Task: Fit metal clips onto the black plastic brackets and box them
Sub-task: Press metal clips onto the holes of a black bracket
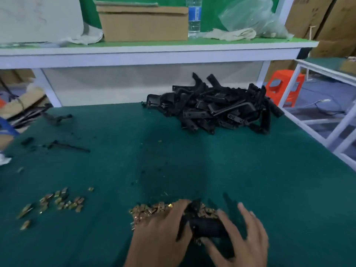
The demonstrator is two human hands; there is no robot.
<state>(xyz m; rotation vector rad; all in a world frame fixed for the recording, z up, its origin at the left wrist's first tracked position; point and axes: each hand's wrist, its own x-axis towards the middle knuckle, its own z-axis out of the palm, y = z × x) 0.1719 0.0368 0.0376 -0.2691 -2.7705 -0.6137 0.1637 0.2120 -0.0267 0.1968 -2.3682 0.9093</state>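
Low in the middle of the green table, both my hands hold one black plastic bracket (pixel 207 228) over a heap of gold metal clips (pixel 149 211). My left hand (pixel 163 232) lies on the heap and grips the bracket's left end; its fingertips are hidden. My right hand (pixel 240 239) holds the bracket's right part between thumb and fingers, with the outer fingers spread. A big pile of black brackets (pixel 221 110) lies at the far right of the table. A smaller scatter of gold clips (pixel 57 201) lies at the near left.
A few loose black parts (pixel 65 145) lie at the left of the table. On the shelf above stand a cardboard box (pixel 143 23), a water bottle (pixel 194 18), cloths and a plastic bag (pixel 250 14). An orange stool (pixel 285 87) and a white frame (pixel 327 116) stand to the right.
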